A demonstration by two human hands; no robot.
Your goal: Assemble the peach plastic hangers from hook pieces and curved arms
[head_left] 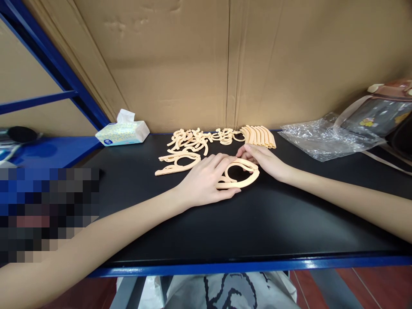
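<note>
A peach plastic folding hanger (pixel 254 178), folded into a loop shape, lies flat just above the black tabletop. My left hand (pixel 206 180) is closed over its left end, thumb along the near edge and fingers across the far one. At its upper right edge, my right hand (pixel 262 159) has its fingers curled in a pinch against it; the fingertips are partly hidden. Beyond my left hand rests another folded hanger (pixel 170 171) of the same kind. Loose curved hanger pieces (pixel 193 139) are heaped behind it, with smaller hook pieces (pixel 226 136) beside them.
Several curved hanger arms (pixel 259 136) are lined up at the back. A tissue pack (pixel 124 132) stands at the back left. Clear plastic bag (pixel 325 137) and a transparent bottle with a strap (pixel 380 113) are at the right. Cardboard (pixel 180 64) walls the back; a blue edge (pixel 241 265) borders the table.
</note>
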